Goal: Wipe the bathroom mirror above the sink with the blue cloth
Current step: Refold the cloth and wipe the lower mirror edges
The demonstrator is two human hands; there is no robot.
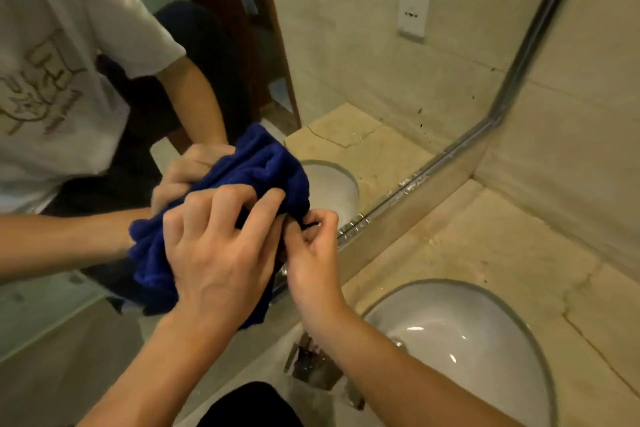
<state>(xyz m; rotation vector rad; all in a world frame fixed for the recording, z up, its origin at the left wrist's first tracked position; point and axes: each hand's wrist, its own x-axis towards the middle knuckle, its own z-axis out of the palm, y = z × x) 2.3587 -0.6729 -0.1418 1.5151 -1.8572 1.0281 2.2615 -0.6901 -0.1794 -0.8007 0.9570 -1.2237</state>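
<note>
The blue cloth (pixel 152 253) is bunched up against the lower part of the mirror (pixel 346 62), close to its metal bottom edge. My left hand (pixel 221 246) lies on the cloth with curled fingers gripping it. My right hand (pixel 311 246) pinches a fold of the cloth at its right end between thumb and fingertips. The mirror shows the reflection of both hands, the cloth and a person in a white T-shirt.
A white oval sink (pixel 485 350) is set in the beige stone counter (pixel 519 253) below my right arm, with the tap (pixel 311 364) at its left. A beige tiled wall (pixel 588 114) meets the mirror's metal frame (pixel 519 62) on the right.
</note>
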